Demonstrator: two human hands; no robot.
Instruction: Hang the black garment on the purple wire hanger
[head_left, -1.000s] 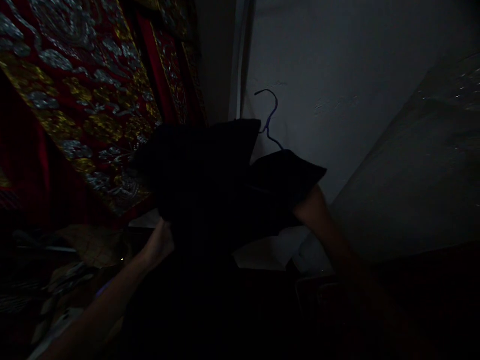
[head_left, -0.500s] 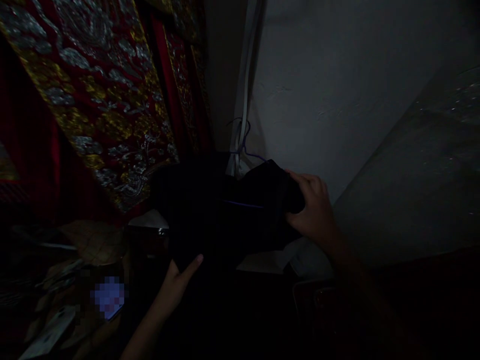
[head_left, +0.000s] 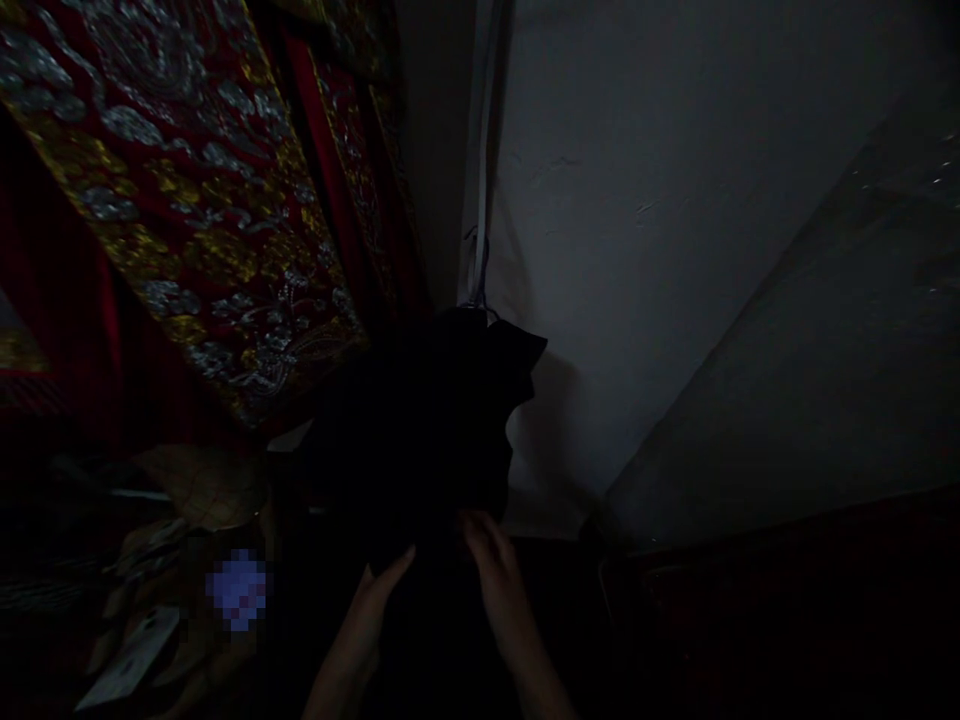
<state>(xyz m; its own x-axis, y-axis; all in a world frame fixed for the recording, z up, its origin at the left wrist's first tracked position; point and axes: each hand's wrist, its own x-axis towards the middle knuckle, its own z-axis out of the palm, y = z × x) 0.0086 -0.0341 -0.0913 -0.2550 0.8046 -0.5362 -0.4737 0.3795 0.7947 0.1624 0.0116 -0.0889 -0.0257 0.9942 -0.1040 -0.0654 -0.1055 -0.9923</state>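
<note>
A black garment point(head_left: 420, 430) hangs from a thin dark hanger point(head_left: 481, 285) hooked at a pale vertical pipe or cable. My left hand point(head_left: 375, 590) grips the garment's lower left part, thumb in front and fingers hidden behind the cloth. Against the lower right part of the garment is my right hand point(head_left: 491, 560), with its fingers bent around the dark cloth. Folds and edges of the garment are hard to make out in the dim light.
Red cloth with gold and silver embroidery point(head_left: 217, 210) hangs at the left. Below it lie a woven, basket-like thing point(head_left: 210, 485), a pale phone-shaped object point(head_left: 131, 660) and a blurred bluish patch point(head_left: 238, 590). A grey wall point(head_left: 637, 200) rises behind, and a translucent sheet point(head_left: 810, 400) leans at right.
My right hand has left the garment's upper right shoulder and moved down and left to its lower part. The garment's right side has swung inward and the hanger has turned. My left hand stays on the cloth.
</note>
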